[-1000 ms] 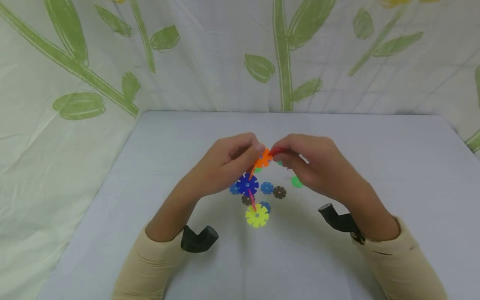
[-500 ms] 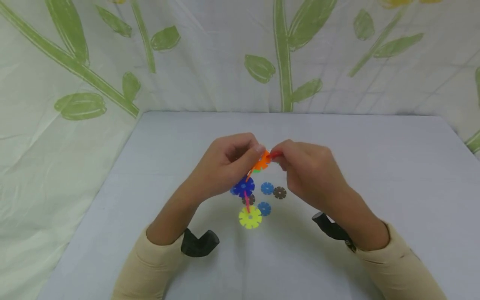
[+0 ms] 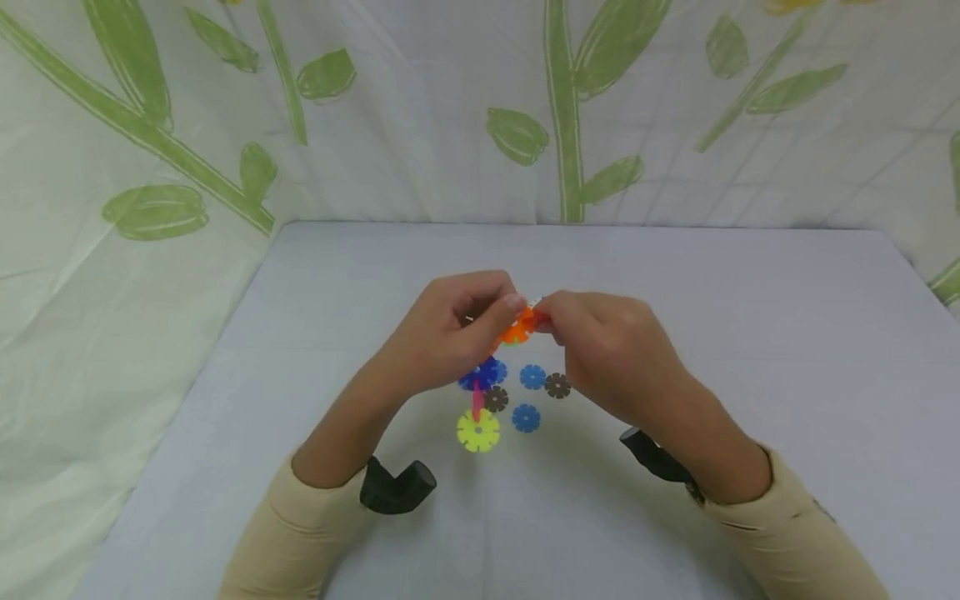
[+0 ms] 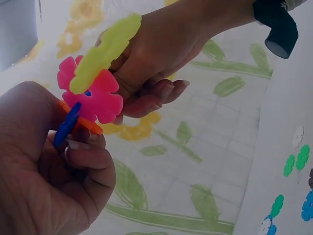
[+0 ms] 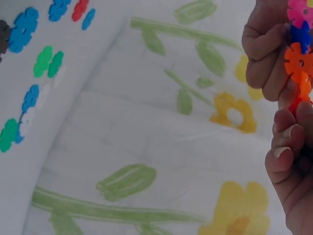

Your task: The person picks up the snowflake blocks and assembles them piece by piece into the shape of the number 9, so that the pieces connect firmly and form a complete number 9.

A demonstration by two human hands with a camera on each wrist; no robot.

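Above the table, both hands hold a chain of slotted snowflake discs. My left hand [image 3: 457, 329] pinches an orange disc [image 3: 517, 332] near the chain's upper end. From there a dark blue disc [image 3: 483, 372], a pink disc [image 4: 100, 100] and a yellow disc [image 3: 477, 430] hang downward, slotted edge to edge. My right hand [image 3: 611, 342] pinches a red disc [image 5: 295, 104], mostly covered by its fingers, against the orange part. In the right wrist view two orange discs seem joined. How deep the red disc sits in the slot is hidden.
Loose discs lie on the white table [image 3: 585, 517] beneath the hands: blue ones [image 3: 526, 418], brown ones [image 3: 557, 386], and green [image 5: 43, 61], white and red ones seen from the wrists. A cloth with painted plants [image 3: 420, 108] hangs behind the table.
The chain's hanging end has swung left, and the pink disc has turned. My right hand has rotated and come closer to the left, covering more of the red disc. The left hand stays nearly still.
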